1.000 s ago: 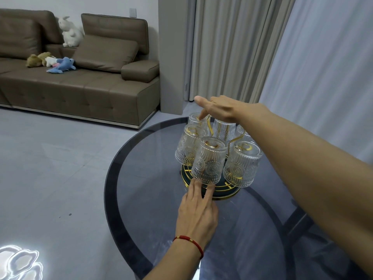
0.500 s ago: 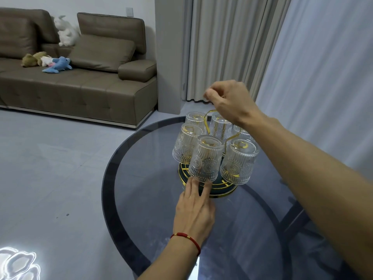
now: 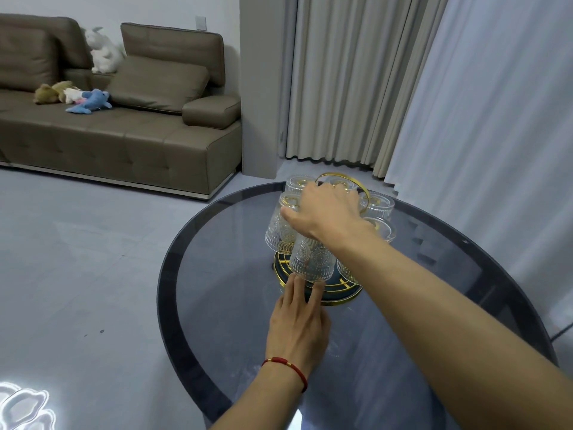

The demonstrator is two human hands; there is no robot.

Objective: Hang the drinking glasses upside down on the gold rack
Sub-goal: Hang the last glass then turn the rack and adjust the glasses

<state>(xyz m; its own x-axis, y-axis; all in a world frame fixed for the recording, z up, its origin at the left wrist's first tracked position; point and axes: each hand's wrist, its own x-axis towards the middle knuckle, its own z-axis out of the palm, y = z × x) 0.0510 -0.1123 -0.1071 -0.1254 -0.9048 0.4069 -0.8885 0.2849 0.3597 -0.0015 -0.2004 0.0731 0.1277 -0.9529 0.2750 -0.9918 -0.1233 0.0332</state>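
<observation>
While the left hand [image 3: 297,321] lies flat on the round dark glass table [image 3: 217,274], fingers extended and fingertips touching the near rim of the gold rack [image 3: 341,297], its grip is open and holds nothing. Red string bracelet [image 3: 286,366] on that wrist. Right hand [image 3: 322,212] reaches in from the right, over the top of the rack, just below the gold loop handle [image 3: 356,181]; fingers curl down among the glasses and are hidden from this angle, so cannot tell whether the grip is closed on anything. Rack sits on the far half of the table, round dark base with gold wire rings. Embossed clear drinking glasses hang upside down around it: front glass [image 3: 313,262] is directly above the left fingertips, left glass [image 3: 280,234] just beside it, one at back left [image 3: 297,183], two on the right [image 3: 376,204] [image 3: 383,232], another low on the right mostly behind the right forearm. One more base shows through the handle loop, partly hidden. Background: brown sofa [image 3: 124,141] with a white plush rabbit [image 3: 104,54] and a blue plush shark [image 3: 90,102], beige curtains [image 3: 341,88], grey floor [image 3: 77,259].
</observation>
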